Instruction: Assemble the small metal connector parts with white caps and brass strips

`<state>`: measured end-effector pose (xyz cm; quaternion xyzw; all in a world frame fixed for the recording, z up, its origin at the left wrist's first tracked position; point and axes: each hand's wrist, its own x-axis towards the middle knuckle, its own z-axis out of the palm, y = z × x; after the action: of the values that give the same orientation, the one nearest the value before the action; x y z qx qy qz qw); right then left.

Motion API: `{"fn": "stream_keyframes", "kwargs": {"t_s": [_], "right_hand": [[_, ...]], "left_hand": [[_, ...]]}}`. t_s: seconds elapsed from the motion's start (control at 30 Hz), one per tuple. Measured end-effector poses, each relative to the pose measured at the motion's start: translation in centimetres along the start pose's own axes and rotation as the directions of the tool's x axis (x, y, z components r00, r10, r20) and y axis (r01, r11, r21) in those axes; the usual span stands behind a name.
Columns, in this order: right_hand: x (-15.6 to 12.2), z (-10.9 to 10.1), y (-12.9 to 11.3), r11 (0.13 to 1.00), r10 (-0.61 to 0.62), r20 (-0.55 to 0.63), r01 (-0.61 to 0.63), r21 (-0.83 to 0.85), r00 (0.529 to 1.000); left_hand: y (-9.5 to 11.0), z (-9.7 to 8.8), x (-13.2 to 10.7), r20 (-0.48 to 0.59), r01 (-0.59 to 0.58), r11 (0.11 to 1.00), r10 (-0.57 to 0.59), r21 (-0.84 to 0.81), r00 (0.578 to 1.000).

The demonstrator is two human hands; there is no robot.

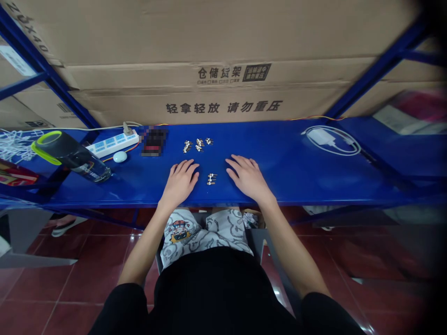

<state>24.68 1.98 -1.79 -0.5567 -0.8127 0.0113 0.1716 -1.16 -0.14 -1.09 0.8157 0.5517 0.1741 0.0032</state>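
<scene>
Along the far side of the blue table (pixel 279 163), printed cardboard (pixel 223 28) as a wall-like backdrop. Table next in size: smooth top, person (pixel 223 288) seated at its near edge. Dark bottle (pixel 75 156) over at the left; white power strip (pixel 113 144) partly behind it. Well apart on the right, a white charger (pixel 321 137).

Left hand (pixel 179 180) and right hand (pixel 248 179): both palm down at the table top, fingers loosely spread, no grip on anything seen; undersides hidden.

Smallest: near group of small parts (pixel 211 179) on the table between the hands, about midway, touching neither; neither hand clearly closer. Short row running away from the person, each piece's long axis roughly crosswise, left to right. Far group of small parts (pixel 199 148) beyond the hands, ahead of the left and nearer to it than to the right; looser clusters, pieces at mixed angles.

Looks: short, slim, white bit on a brownish, metal-like stem. Seemingly three in the near row; far count too fine to tell.
</scene>
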Motion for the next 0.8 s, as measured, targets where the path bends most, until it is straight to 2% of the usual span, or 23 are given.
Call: {"fn": "stream_keyframes", "kwargs": {"t_s": [0.53,0.8], "right_hand": [[-0.09,0.13,-0.03,1.000,0.000,-0.032,0.000,-0.010,0.999],[-0.15,-0.36,-0.43,0.999,0.021,-0.043,-0.022,-0.030,0.999]], "left_hand": [[0.15,-0.51,0.28,0.023,0.005,1.000,-0.005,-0.011,1.000],[-0.73,-0.65,0.43,0.038,0.005,0.992,0.000,-0.129,0.999]]}}
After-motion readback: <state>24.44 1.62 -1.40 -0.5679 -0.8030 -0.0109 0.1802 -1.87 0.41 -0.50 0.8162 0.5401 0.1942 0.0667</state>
